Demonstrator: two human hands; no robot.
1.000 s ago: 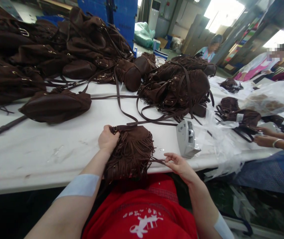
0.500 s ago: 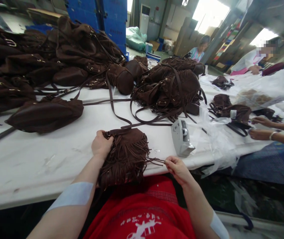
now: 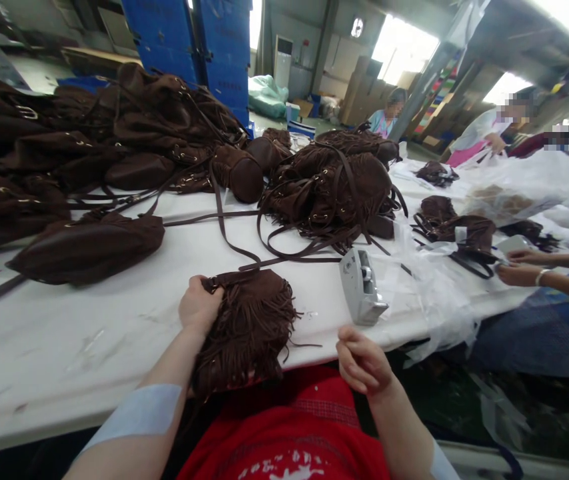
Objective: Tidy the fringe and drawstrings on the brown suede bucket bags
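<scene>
A small dark brown fringed bag point(image 3: 254, 313) lies at the front edge of the table. My left hand point(image 3: 202, 303) is closed on its upper left corner, beside the strap fittings. Fringe strands hang over the bag's front, and one thin strand sticks out to the right. My right hand point(image 3: 364, 363) is apart from the bag, just off the table edge, with its fingers loosely curled and nothing visible in them. Beyond that hand stands a grey tape dispenser point(image 3: 363, 287).
Piled brown bags point(image 3: 154, 120) cover the back left, and fringed bags with looping straps point(image 3: 329, 187) lie ahead. Thin clear plastic point(image 3: 429, 293) drapes over the table's right side. A co-worker's hands point(image 3: 519, 267) are at the far right.
My right hand has let go of the fringe strands and drawn slightly away to the right and down. The strands have dropped back toward the bag. My left hand keeps its hold.
</scene>
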